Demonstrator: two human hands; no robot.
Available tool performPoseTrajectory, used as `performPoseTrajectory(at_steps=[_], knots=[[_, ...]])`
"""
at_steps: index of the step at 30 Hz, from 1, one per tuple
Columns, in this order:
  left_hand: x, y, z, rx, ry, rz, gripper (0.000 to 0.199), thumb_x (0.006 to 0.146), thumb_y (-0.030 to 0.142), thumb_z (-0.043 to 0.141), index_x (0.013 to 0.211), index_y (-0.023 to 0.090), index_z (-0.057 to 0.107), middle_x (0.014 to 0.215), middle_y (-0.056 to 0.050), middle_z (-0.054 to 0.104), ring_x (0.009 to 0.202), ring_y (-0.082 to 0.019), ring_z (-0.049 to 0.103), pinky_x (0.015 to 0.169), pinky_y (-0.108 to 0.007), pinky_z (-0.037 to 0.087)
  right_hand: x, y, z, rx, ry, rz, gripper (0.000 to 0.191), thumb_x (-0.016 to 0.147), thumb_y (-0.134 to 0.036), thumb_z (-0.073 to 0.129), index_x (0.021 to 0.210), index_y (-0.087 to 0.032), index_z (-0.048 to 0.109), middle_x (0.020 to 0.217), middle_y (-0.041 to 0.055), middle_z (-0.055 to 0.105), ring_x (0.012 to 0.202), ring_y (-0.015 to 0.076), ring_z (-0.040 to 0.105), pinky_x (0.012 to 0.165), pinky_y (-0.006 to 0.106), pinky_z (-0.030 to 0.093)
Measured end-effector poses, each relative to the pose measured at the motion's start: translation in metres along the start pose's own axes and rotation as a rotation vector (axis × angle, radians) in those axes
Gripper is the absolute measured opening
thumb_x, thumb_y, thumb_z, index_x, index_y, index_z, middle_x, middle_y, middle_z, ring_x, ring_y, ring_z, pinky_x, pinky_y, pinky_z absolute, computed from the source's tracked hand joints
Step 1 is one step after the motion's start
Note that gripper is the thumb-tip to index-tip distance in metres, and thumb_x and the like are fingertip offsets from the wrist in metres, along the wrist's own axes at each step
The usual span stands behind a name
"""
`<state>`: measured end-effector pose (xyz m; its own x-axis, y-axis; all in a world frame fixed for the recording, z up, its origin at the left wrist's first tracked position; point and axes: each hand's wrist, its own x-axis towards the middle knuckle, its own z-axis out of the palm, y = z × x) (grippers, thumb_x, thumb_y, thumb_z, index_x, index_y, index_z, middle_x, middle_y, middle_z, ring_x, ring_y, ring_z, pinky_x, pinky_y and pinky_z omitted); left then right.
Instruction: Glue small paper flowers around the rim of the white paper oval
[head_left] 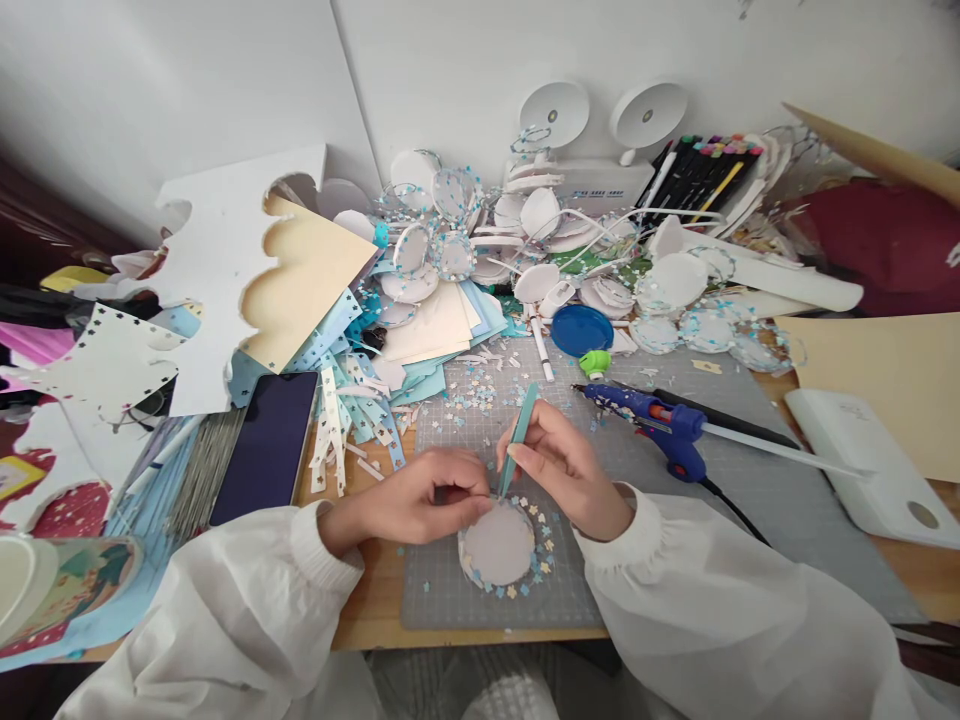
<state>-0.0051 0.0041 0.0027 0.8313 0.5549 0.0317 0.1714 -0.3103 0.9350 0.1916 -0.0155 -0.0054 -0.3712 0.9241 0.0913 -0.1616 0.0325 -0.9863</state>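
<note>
My right hand point(562, 465) is closed around teal tweezers point(521, 435), their tips pointing down at the upper rim of a white round disc point(499, 545). At that same rim, my left hand point(431, 495) has its fingers curled and its thumb and forefinger pressed together on the edge. Small blue and cream paper stars point(541, 545) run along the disc's right side and bottom on a looped strand. The disc lies on a grey cutting mat point(637, 580). What exactly sits between the tweezer tips is too small to tell.
Loose star confetti point(480, 400) is scattered ahead of my hands. To the right lie a blue glue gun point(667, 425) with its cord and a white case point(870, 465). A phone point(266, 445) is at the left. Star-trimmed white discs point(454, 255) pile up behind, near a blue lid point(581, 330).
</note>
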Motion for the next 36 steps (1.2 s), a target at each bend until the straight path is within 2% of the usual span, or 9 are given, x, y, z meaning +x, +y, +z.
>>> performPoseTrajectory(at_steps=[23, 30, 36], knots=[[0.0005, 0.0025, -0.0035, 0.010, -0.065, 0.020, 0.026, 0.093, 0.025, 0.043, 0.069, 0.016, 0.043, 0.069, 0.000, 0.043, 0.066, -0.012, 0.041, 0.063, -0.024, 0.034, 0.0012, 0.0001, -0.0030, 0.011, -0.008, 0.024, 0.016, 0.091, -0.034, 0.054, 0.087, -0.020, 0.048, 0.075, 0.0017, 0.057, 0.064, 0.0115, 0.051, 0.059, 0.025, 0.044], [0.0010, 0.0023, -0.0038, -0.020, -0.071, 0.041, 0.025, 0.093, 0.023, 0.043, 0.069, 0.016, 0.044, 0.069, 0.000, 0.043, 0.068, -0.013, 0.042, 0.065, -0.024, 0.034, 0.0037, 0.0034, -0.0081, 0.144, 0.079, 0.022, 0.013, 0.090, -0.032, 0.056, 0.089, -0.020, 0.052, 0.074, 0.0005, 0.059, 0.066, 0.0119, 0.052, 0.058, 0.024, 0.043], [0.0006, 0.0025, -0.0036, -0.030, -0.069, 0.028, 0.025, 0.093, 0.022, 0.043, 0.069, 0.016, 0.044, 0.069, 0.000, 0.044, 0.067, -0.013, 0.042, 0.065, -0.024, 0.034, 0.0036, 0.0014, -0.0069, 0.118, -0.003, 0.085, 0.018, 0.088, -0.035, 0.058, 0.084, -0.020, 0.050, 0.072, 0.0000, 0.057, 0.062, 0.0118, 0.052, 0.058, 0.025, 0.043]])
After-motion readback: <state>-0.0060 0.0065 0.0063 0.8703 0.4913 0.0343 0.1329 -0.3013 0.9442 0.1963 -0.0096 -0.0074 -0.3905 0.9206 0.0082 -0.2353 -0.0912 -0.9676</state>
